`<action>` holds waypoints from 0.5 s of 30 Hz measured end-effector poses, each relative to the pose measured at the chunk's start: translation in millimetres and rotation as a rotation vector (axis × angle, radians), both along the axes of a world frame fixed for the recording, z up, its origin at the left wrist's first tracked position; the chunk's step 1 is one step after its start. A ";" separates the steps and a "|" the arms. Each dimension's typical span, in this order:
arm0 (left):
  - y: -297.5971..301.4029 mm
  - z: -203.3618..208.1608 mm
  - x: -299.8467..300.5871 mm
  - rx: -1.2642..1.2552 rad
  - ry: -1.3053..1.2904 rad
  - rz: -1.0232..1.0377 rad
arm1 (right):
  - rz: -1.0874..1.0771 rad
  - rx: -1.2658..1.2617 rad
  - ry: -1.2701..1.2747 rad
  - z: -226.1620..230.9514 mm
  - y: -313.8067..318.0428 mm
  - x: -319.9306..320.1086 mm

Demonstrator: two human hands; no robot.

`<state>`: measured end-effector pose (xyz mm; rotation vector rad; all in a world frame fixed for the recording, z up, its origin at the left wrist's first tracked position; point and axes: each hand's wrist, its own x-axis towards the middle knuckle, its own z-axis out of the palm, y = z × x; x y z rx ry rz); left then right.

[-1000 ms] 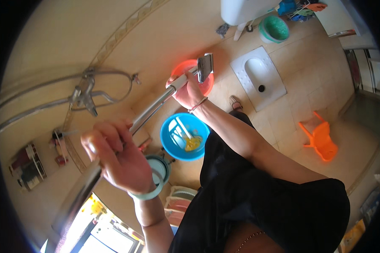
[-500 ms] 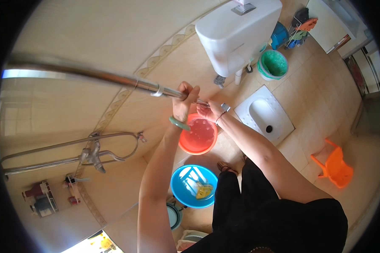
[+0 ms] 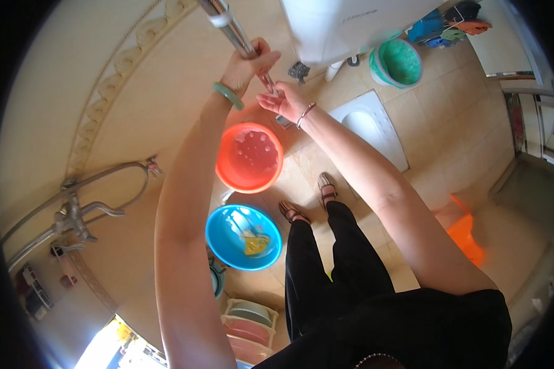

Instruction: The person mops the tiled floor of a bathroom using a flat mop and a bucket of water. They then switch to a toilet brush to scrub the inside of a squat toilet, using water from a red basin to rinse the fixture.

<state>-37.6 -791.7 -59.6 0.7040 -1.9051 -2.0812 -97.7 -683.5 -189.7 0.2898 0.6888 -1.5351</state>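
Note:
A shiny metal telescopic pole (image 3: 231, 27) slants down from the top edge, its thin lower end coming between my hands. My left hand (image 3: 247, 64), with a green bangle at the wrist, is wrapped round the pole. At the thin end is my right hand (image 3: 286, 101), its fingers loosely curled and touching the metal; the exact grip is partly hidden. Below my hands stands a red-orange basin (image 3: 228, 166) of soapy-looking water. Nearer me is a blue basin (image 3: 214, 237) holding water and a yellow cloth (image 3: 255, 244).
A white squat toilet (image 3: 385, 126) is set in the tiled floor, with a green-lined bin (image 3: 378, 71) beyond it and a white cistern (image 3: 351, 34) above. Shower pipes and a tap (image 3: 74, 215) line the left wall. An orange chair (image 3: 465, 237) stands right; a rack (image 3: 252, 326) is near left.
The view has shifted, and the pole now points more steeply downward. My left hand still grips it, while my right hand stays by its thin end with fingers looser.

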 end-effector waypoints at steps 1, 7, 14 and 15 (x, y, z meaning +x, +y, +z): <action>-4.7 -6.7 -0.6 -0.001 -0.001 0.016 | 0.022 -0.016 0.057 3.3 -0.1 0.2; -44.7 -58.8 -6.3 -0.371 -0.110 0.046 | 0.075 -0.036 0.365 -5.2 -7.6 0.7; 3.2 -75.5 -23.2 -0.492 0.395 0.349 | 0.100 0.011 0.542 -7.9 -1.8 -11.4; 5.1 -82.6 -21.5 -0.363 0.310 0.339 | 0.106 0.004 0.553 -8.6 -1.2 -12.5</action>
